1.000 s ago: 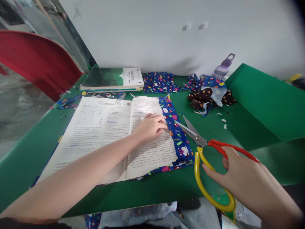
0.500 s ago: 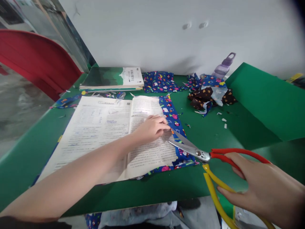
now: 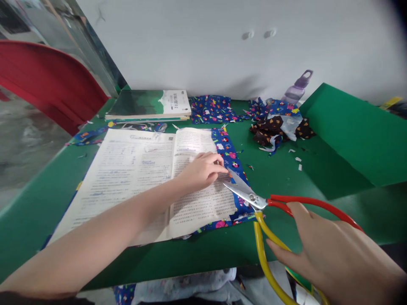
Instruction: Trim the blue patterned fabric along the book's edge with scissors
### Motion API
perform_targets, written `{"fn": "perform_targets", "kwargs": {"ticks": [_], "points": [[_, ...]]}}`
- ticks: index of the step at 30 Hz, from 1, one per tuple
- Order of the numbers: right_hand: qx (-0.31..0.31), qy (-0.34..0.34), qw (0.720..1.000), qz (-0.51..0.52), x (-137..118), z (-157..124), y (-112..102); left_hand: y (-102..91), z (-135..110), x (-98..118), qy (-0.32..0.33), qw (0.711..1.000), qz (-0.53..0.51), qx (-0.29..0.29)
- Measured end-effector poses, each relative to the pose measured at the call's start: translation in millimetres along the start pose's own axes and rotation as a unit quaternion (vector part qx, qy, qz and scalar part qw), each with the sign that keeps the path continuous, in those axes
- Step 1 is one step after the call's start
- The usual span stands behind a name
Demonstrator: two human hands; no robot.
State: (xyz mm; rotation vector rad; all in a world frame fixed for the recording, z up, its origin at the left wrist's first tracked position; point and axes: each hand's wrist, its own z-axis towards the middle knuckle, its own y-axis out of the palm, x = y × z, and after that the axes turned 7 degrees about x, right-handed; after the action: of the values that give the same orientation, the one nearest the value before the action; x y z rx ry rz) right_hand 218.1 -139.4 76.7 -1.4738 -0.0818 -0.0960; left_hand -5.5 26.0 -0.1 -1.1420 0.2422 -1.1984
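Note:
An open book point(image 3: 140, 169) with printed pages lies on the green table, and a blue patterned fabric strip point(image 3: 231, 154) is folded over its right edge. My left hand point(image 3: 203, 169) rests on the right page, its fingertips pinched at the inner edge of that fabric. In my right hand point(image 3: 330, 241) are large scissors point(image 3: 252, 198) with one red and one yellow handle. Their blades are apart, the upper tip close to my left fingertips and over the fabric, the lower tip over the page. More of the fabric shows along the book's bottom edge.
Stacked books point(image 3: 148, 103), a blue fabric piece point(image 3: 211, 108) and a crumpled cloth pile point(image 3: 280, 123) lie at the back. A purple bottle point(image 3: 295, 89) stands behind the pile. A green panel point(image 3: 352, 140) rises at right; a red chair point(image 3: 47, 80) is at left. Scraps point(image 3: 299, 163) are scattered around.
My right hand has moved left with the scissors, bringing the blades further over the fabric strip, and they look slightly less wide apart. My left hand stays almost still.

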Motion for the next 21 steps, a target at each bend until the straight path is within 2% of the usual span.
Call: {"fn": "perform_targets", "kwargs": {"ticks": [4,10,21], "points": [[-0.038,-0.004,0.996,-0.074,-7,4,-1,-0.7,1,2,0.006,1.0,-0.001,0.002],[-0.066,0.017,0.995,-0.071,-14,9,-4,-0.9,2,3,0.008,1.0,-0.009,0.003],[-0.042,0.014,0.997,-0.064,-19,9,4,-2.2,1,2,0.006,1.0,-0.007,-0.009]]}}
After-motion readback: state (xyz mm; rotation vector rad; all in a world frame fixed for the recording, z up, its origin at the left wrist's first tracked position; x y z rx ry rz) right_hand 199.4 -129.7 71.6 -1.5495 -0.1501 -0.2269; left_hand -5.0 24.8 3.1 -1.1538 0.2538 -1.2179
